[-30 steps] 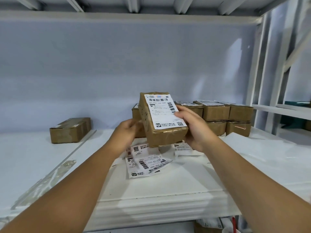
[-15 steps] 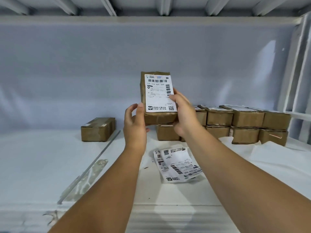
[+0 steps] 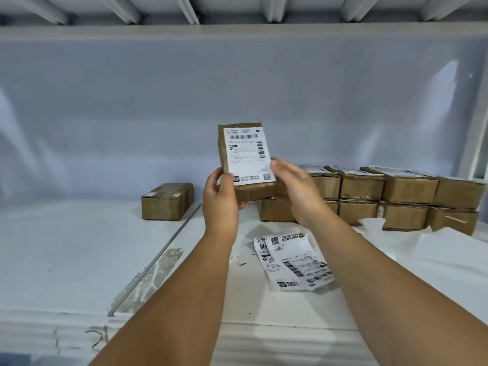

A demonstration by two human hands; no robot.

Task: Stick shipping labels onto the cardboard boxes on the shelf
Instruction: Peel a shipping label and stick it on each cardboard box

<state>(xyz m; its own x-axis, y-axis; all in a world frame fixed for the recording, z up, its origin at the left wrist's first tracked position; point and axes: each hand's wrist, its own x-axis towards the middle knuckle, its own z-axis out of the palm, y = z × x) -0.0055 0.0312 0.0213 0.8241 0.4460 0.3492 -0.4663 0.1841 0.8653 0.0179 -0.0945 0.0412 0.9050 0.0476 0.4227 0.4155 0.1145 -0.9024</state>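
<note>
I hold a small brown cardboard box (image 3: 245, 192) upright in front of me, above the white shelf (image 3: 79, 260). A white shipping label (image 3: 247, 154) with barcodes covers its facing side. My left hand (image 3: 220, 200) grips the box's lower left edge, thumb on the label's corner. My right hand (image 3: 293, 190) holds the lower right edge, thumb against the label's side. A loose pile of shipping labels (image 3: 291, 260) lies on the shelf under my hands.
A single brown box (image 3: 166, 200) sits alone at the left. Two layers of labelled boxes (image 3: 406, 191) line the back right. Crumpled white backing paper (image 3: 433, 249) lies at the right. A grey metal strip (image 3: 158, 256) runs diagonally across the shelf.
The box stays upright in both hands and has tilted slightly. My left thumb has closed onto its lower left corner. The view has shifted, so the shelf items sit further right.
</note>
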